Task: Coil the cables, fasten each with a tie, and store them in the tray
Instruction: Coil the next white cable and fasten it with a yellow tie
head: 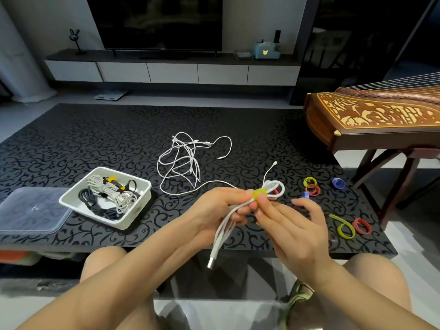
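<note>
1. Where the dark patterned surface (71,139) reaches its left edge, a clear lid (33,210) lies flat, just beside the tray (137,209).
2. The tray is white and sits on the surface left of the hands. It holds bundled cables (107,194), white and black, some of them banded with ties.
3. Further back, near the middle, loose white cables (183,160) lie in a tangle on the surface, with one strand trailing toward the hands.
4. The left hand (214,208) has its fingers curled round a coiled white cable (228,225), holding it above the near edge of the surface. A plug hangs down from the bundle's lower end.
5. A yellow tie (258,194) is wrapped round that coil just below its upper loops.
6. The right hand (295,227) pinches the yellow tie between thumb and fingertips, with its other fingers spread loosely.
7. Spare ties (312,186) in yellow, red and blue lie scattered on the surface to the right.
8. A carved stringed instrument (371,117) stands on its frame past the right corner.
</note>
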A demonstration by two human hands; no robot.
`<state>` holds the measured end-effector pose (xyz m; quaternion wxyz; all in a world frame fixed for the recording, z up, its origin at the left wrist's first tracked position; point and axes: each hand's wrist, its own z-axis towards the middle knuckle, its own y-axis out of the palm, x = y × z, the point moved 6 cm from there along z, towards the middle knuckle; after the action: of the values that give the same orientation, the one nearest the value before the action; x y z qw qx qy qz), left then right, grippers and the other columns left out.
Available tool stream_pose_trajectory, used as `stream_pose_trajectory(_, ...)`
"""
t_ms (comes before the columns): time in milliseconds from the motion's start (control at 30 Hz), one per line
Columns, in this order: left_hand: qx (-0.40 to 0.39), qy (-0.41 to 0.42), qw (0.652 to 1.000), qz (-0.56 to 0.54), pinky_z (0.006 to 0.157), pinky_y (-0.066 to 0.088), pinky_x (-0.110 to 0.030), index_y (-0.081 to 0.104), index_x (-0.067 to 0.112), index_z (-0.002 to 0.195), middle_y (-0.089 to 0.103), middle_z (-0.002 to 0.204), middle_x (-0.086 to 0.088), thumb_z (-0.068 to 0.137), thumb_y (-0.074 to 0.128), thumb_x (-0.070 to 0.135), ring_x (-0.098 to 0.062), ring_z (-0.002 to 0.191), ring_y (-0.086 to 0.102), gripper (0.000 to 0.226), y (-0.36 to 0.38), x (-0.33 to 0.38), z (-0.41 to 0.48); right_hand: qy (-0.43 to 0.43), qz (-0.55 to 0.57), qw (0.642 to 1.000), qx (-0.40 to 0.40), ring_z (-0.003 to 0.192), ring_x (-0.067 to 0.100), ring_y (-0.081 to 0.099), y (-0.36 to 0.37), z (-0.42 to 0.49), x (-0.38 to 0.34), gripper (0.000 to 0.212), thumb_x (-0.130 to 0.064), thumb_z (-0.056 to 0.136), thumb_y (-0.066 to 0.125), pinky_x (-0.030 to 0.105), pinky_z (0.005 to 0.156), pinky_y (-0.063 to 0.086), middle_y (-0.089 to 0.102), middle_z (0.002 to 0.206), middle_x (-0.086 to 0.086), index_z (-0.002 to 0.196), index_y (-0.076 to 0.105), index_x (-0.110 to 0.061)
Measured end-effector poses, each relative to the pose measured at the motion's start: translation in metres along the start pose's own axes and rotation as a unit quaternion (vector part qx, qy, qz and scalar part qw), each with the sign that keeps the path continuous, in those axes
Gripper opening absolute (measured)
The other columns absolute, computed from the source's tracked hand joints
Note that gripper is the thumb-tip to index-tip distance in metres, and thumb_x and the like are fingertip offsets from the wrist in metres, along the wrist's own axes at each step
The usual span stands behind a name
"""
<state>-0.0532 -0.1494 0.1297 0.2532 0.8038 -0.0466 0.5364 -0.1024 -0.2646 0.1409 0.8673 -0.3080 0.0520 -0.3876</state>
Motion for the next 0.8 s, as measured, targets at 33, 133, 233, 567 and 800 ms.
stream_pose_trajectory(33,0.011,0.023,0.999,0.028,0.048,0.032,-0.013,0.064,0.005,0.066,0.049,0.050,0.004,0.093,0.046,0.010,-0.002,0.042,0.039,0.033,-0.002,0.004,0.000,0.001,0.017,1.000,-0.015,0.103,0.018,0.068,0.001,-0.002,0.002,0.025,-0.002,0.078,0.059,0.040,0.093,0.040,0.061,0.124,0.008,0.096,0.076,-0.007)
stream_pose_trajectory(133,0.039,0.112,0.977,0.175,0.053,0.032,-0.013,0.063,0.007,0.074,0.046,0.057,-0.001,0.092,0.055,0.017,-0.006,0.052,0.039,0.022,-0.010,0.020,-0.004,0.140,0.166,0.976,-0.031,0.117,0.016,0.059,-0.003,-0.013,0.023,0.035,-0.004,0.079,0.051,0.041,0.102,0.035,0.064,0.124,0.003,0.107,0.067,-0.017)
stream_pose_trajectory(233,0.022,0.191,0.941,0.278,0.061,0.035,-0.018,0.064,0.013,0.075,0.049,0.068,-0.003,0.085,0.059,0.025,-0.008,0.064,0.042,0.016,-0.006,0.033,-0.014,0.456,0.461,0.760,-0.036,0.084,0.020,0.068,0.015,-0.026,0.052,0.016,-0.021,0.088,0.058,0.037,0.078,0.050,0.074,0.090,0.009,0.087,0.072,-0.013)
stream_pose_trajectory(567,0.039,0.450,0.625,0.636,0.067,0.028,-0.022,0.065,0.009,0.077,0.052,0.064,0.004,0.090,0.050,0.022,-0.013,0.061,0.040,0.024,0.030,0.061,-0.042,0.507,0.748,0.267,-0.334,0.038,0.015,0.051,0.042,-0.004,0.025,0.041,-0.044,0.060,0.085,0.016,0.034,0.033,0.060,0.052,0.009,0.065,0.069,-0.006)
stream_pose_trajectory(800,0.111,0.518,0.555,0.642,0.065,0.031,-0.029,0.067,0.002,0.076,0.056,0.065,-0.005,0.088,0.052,0.013,-0.022,0.057,0.043,0.022,0.038,0.059,-0.049,0.493,0.809,0.126,-0.295,0.039,0.010,0.043,0.040,-0.001,0.003,0.027,-0.010,0.051,0.089,0.014,0.035,0.032,0.049,0.044,0.005,0.061,0.065,-0.002)
